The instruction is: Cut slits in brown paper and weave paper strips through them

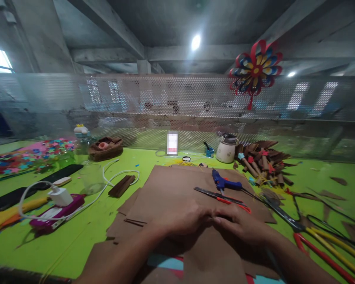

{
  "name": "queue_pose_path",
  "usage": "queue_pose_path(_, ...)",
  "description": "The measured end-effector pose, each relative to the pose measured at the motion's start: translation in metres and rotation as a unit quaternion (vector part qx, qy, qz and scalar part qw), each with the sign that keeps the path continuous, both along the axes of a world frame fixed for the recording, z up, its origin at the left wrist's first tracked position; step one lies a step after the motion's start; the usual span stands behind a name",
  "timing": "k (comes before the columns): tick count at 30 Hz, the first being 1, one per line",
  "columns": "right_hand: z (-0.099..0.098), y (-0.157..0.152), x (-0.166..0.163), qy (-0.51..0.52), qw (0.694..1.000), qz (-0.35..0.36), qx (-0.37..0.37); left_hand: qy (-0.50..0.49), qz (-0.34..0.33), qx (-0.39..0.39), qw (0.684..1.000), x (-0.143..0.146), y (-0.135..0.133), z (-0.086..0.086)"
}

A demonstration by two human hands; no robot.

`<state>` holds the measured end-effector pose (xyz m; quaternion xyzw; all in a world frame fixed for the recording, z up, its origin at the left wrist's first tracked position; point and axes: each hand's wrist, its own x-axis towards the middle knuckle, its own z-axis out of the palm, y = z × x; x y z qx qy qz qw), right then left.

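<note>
My left hand (185, 217) and my right hand (239, 225) meet over a stack of brown paper sheets (162, 183). Fingers on both are closed and their tips pinch together at one spot; whatever they hold is too small or hidden to make out. Beneath them a brown paper piece (213, 256) hangs or lies toward me. Just beyond my hands, small scissors (221, 196) with red handles lie on the paper. A blue hot glue gun (225, 182) rests behind them. Two thin dark brown strips (134, 222) are left of my left wrist.
Large shears (298, 227) and a pile of rolled brown paper pieces (263, 163) are at right. A white jar (226, 149) and a phone (172, 143) stand at the back. On the left are a purple power strip (57, 213), a clear cup (91, 179) and colourful paper stars (44, 156).
</note>
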<state>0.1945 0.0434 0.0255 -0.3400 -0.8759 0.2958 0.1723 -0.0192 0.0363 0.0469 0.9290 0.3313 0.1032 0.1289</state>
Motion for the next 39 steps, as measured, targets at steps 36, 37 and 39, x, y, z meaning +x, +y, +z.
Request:
queue_pose_path(36,-0.011,0.021,0.016,0.163,0.968,-0.128,-0.140,-0.054,0.003,-0.240,0.969,-0.019,0.035,-0.009)
queue_pose_path(37,-0.011,0.021,0.016,0.169,0.965,-0.136,-0.148,-0.059,0.002,-0.241,0.969,-0.021,0.037,-0.011)
queue_pose_path(39,-0.012,0.021,0.016,0.182,0.958,-0.157,-0.157,-0.066,0.015,-0.251,0.966,-0.024,0.042,-0.014)
